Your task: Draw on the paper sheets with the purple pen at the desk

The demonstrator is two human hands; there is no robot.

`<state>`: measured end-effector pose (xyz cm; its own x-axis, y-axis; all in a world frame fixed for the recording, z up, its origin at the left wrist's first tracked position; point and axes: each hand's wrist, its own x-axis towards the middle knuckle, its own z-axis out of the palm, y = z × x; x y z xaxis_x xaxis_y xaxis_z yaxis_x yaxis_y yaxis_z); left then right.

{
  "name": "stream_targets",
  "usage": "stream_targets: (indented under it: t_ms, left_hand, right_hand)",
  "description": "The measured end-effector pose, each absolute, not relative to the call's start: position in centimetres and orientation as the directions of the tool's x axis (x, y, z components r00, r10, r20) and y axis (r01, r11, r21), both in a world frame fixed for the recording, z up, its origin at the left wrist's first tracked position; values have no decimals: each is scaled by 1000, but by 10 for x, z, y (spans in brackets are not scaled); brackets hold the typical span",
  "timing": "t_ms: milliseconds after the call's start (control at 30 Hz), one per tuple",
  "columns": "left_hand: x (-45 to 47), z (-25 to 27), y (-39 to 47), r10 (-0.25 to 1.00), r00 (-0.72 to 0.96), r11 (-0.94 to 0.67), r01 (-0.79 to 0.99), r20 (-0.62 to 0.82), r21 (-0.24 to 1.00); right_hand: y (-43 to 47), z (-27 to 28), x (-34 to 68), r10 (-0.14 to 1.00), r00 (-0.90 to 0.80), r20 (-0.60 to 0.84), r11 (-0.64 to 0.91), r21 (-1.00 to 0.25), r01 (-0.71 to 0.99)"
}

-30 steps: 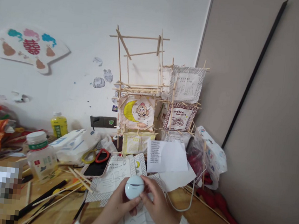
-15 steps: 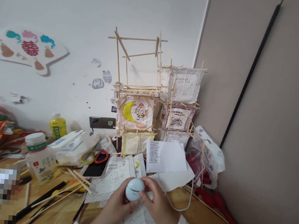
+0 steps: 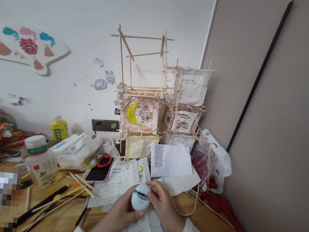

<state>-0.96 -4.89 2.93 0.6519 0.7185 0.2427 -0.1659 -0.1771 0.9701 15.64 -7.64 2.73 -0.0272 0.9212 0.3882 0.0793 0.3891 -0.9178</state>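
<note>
Between my hands is a small, round pale-blue case (image 3: 140, 203) with a dark, shiny band across its upper part. My left hand (image 3: 123, 208) cups it from the left and below, thumb along its lower edge. At its right side my right hand (image 3: 164, 204) grips it, with the thumb on the rim by the band. What the case contains is hidden. Beneath my hands lie a creased drawn sheet (image 3: 143, 231) and a bordered drawing (image 3: 118, 181).
A stick frame (image 3: 143, 93) hung with drawn panels stands behind. Left are a phone (image 3: 98, 172), scissors (image 3: 104, 160), a white-capped bottle (image 3: 39, 161) and loose sticks (image 3: 58, 201). A written sheet (image 3: 172, 161), white cord (image 3: 189, 212) and plastic bag (image 3: 215, 165) are right.
The narrow slit on the pale-blue case has become a wider, shiny dark band. My right thumb has moved up from the case's lower right to its rim.
</note>
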Motion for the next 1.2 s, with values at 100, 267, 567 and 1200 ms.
stream_targets:
  t_ms: [100,267,567,1200]
  left_hand:
    - [-10,31,-51,682,704,-190,-89,197,978]
    - [-7,36,-57,688,717,-133,-20,107,991]
    - [-6,35,-54,737,664,-196,30,126,980]
    - [-14,45,-56,812,501,-468,252,300,847]
  right_hand:
    - [-72,22,159,924,52,378,370,-921,123]
    - [-70,18,160,920,27,391,368,-887,279]
    - [-76,24,164,814,21,581,475,-686,551]
    - [-73,46,171,866,202,456,399,-877,269]
